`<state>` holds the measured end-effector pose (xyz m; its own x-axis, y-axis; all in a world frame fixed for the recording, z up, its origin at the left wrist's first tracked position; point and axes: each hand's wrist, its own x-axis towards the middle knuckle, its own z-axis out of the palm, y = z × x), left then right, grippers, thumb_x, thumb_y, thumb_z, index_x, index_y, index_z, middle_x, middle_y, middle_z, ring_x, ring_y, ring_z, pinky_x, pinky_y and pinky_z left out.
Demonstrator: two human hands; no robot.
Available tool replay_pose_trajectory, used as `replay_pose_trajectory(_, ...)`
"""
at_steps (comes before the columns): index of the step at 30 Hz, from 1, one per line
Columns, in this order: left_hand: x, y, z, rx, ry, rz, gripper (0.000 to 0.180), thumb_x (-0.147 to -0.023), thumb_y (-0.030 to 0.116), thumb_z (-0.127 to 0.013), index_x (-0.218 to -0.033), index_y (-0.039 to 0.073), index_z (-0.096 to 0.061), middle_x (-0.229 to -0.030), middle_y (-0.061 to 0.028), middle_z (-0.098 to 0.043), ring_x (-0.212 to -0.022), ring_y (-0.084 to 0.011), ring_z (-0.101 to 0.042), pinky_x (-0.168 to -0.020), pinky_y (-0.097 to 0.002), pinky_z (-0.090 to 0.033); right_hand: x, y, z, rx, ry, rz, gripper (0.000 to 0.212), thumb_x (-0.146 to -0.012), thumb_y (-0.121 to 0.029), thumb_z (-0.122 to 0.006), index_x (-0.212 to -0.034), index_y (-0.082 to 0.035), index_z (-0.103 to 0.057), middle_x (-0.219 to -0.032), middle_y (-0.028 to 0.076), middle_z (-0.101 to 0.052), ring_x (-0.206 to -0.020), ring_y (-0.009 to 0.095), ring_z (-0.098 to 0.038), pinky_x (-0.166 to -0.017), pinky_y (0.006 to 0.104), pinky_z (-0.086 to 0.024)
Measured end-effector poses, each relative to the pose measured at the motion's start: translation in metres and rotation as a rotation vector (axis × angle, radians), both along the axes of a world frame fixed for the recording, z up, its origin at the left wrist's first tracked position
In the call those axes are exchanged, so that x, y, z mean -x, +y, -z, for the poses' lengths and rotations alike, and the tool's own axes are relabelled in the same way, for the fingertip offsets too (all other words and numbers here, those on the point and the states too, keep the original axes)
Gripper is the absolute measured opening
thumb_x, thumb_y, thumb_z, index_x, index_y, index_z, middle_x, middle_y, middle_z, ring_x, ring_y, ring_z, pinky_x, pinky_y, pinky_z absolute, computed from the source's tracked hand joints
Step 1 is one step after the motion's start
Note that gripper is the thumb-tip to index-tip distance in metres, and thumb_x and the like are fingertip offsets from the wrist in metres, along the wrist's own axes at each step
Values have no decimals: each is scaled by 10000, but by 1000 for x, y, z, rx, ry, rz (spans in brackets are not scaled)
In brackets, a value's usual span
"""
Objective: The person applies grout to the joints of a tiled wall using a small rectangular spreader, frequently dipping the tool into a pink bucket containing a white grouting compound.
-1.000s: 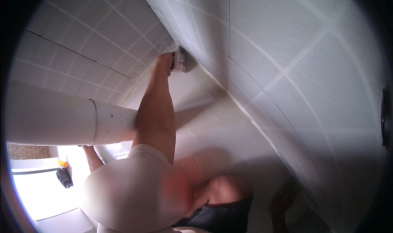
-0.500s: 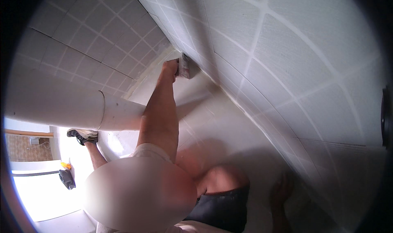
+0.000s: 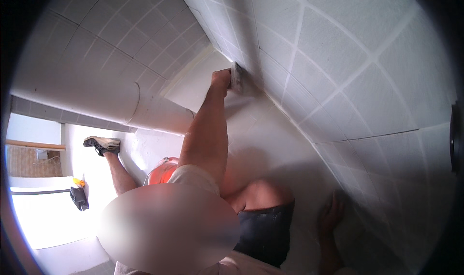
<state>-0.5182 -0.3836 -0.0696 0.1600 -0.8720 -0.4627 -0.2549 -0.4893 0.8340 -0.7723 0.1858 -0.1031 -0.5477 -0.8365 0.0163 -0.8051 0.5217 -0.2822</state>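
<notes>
Pale tiles with light lines cover the right wall (image 3: 357, 91), just past both hands, and grey tiles cover the left wall (image 3: 125, 30), up and to the left of the left hand. Between the hands lies a smooth, pale floor (image 3: 275, 130).

Far out at the end of a long, bare arm, the left hand (image 3: 221, 77) holds a flat tool (image 3: 236, 79). Its fingers are curled tight around the back of it. The tool is on the right side of that hand, up on its thin edge, close to the line where the floor meets the right wall.

Lower down and to the right, the right hand (image 3: 332, 212) is in dark shade near the foot of the same wall. It is well apart from the tool, and I cannot tell if it has something in it.

A fat white pipe (image 3: 162, 113) runs to the left of the left arm. Below the pipe, beside that arm, is a red-orange thing (image 3: 162, 173). Farther left is a black and pale shoe (image 3: 102, 144) on a bare leg. Black shorts (image 3: 266, 234) and a bare knee (image 3: 266, 195) sit between the left arm and the right hand.
</notes>
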Motion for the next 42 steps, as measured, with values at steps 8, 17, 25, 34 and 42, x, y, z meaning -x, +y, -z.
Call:
replay_pose_trajectory(8,0,20,12,96,-288,409,252,-918,143,-559,-1035,34,-754,-880,-92,-696,-687,-212,-657,-626,-408,-537,2,-3,1,92,10,-5,429,-939,-201,-524,-1353,-90,-549,-1293,184,-593,-1196,433,-518,-1039,526,-383)
replay_pose_trajectory(17,15,47,22,-26,0,191,300,-901,165,-537,-1073,-3,-716,-936,-133,-693,-807,-242,-641,-727,-407,-513,0,-10,-12,47,-24,61,469,-931,-202,-532,-1397,-149,-532,-1244,268,-577,-1157,466,-522,-1015,534,-395)
replay_pose_trajectory(25,37,98,5,-62,46,104,265,-865,161,-571,-995,-26,-706,-984,-160,-668,-864,-279,-618,-735,-420,-494,0,-10,-10,148,-49,19,488,-905,-166,-541,-1392,-136,-530,-1215,282,-569,-1123,462,-535,-989,529,-409)
replay_pose_trajectory(34,78,169,-14,-15,173,191,276,-866,145,-571,-1025,-22,-723,-971,-137,-685,-873,-260,-645,-765,-397,-518,-1,-14,-24,164,-74,26,466,-908,-134,-535,-1373,-106,-540,-1106,242,-577,-1023,421,-564,-867,485,-462)
replay_pose_trajectory(42,97,201,12,5,68,289,304,-852,187,-595,-1079,33,-727,-974,-128,-730,-880,-219,-688,-797,-371,-539,-8,-25,-38,232,-28,-25,417,-937,-134,-485,-1344,-65,-546,-1079,237,-579,-965,417,-581,-825,489,-470)
